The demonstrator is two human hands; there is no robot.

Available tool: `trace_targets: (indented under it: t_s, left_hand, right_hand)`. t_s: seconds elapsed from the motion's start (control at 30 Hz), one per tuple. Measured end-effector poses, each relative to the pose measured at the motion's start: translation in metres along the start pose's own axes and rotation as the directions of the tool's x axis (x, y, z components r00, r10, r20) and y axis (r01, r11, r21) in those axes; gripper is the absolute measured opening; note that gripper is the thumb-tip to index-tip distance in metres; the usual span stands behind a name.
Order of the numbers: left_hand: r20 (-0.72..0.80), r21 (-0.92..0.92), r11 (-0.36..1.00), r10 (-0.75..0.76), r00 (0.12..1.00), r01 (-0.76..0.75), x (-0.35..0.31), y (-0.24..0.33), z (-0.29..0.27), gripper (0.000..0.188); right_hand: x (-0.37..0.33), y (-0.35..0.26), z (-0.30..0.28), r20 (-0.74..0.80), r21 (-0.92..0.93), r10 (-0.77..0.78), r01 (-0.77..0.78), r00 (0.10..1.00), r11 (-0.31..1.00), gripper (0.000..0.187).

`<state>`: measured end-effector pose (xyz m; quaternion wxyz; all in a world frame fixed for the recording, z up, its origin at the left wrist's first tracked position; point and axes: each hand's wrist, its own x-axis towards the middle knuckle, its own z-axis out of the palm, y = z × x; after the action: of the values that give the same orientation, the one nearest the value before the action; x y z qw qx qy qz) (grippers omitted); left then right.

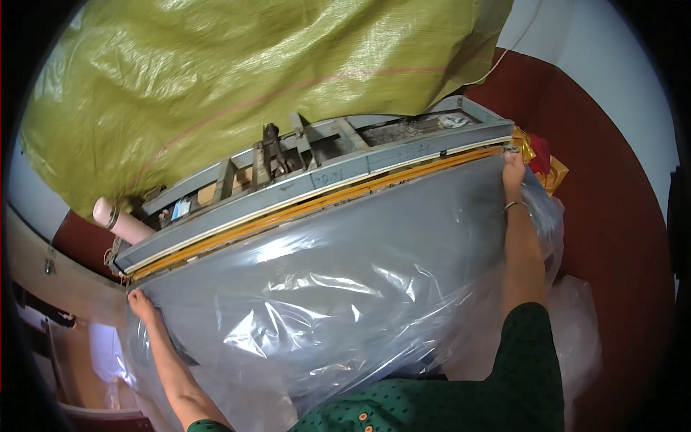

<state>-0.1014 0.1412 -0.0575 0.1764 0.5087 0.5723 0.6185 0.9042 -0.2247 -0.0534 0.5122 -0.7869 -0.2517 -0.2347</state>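
A wide clear plastic sheet (309, 288) is spread taut over a grey surface in front of me, creased and shiny toward my body. My left hand (142, 305) is closed on its far left corner. At the far right corner my right hand (512, 170) grips it too, higher in view, with a thin bangle on the wrist. The far edge of the sheet lies along an orange strip (317, 209) on a long grey metal frame (288, 193). Whether the edge passes under the strip I cannot tell.
Behind the frame hangs a large yellow-green woven sheet (288, 65). A pink bottle (122, 221) lies tilted at the frame's left end. Crossbars and small items fill the frame. Gold and red wrapping (541, 162) sits beyond my right hand. Loose plastic (576, 331) hangs at the right.
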Motion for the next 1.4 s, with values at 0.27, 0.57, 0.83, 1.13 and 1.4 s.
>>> trace_targets:
  t_s: [0.27,0.57,0.83,1.13,1.4]
  left_hand:
    - [-0.023,0.022,1.0,0.016,1.0,-0.015,0.034,-0.014,0.022,0.012]
    - [-0.025,0.037,0.999,0.034,0.999,-0.033,0.025,0.0,0.025,0.013]
    - [-0.149,0.105,0.992,-0.051,0.987,0.067,0.016,0.011,0.037,0.016]
    - [0.195,0.624,0.743,0.152,0.969,-0.242,-0.016,0.048,0.016,0.034]
    - [0.172,0.363,0.873,0.281,0.944,-0.326,-0.059,0.145,-0.037,0.022]
  right_hand:
    - [0.005,-0.025,0.024,-0.008,0.046,0.024,-0.023,1.0,0.999,0.025]
    - [0.003,-0.03,0.024,-0.109,0.052,0.021,-0.015,0.994,0.999,0.021]
    - [0.017,0.001,0.011,-0.216,-0.035,-0.126,0.122,0.968,0.992,0.015]
    - [0.002,-0.079,-0.002,-0.191,-0.13,0.035,-0.06,0.981,0.99,0.022]
    - [-0.167,-0.399,0.029,0.177,0.49,-0.572,0.432,0.801,0.757,0.025]
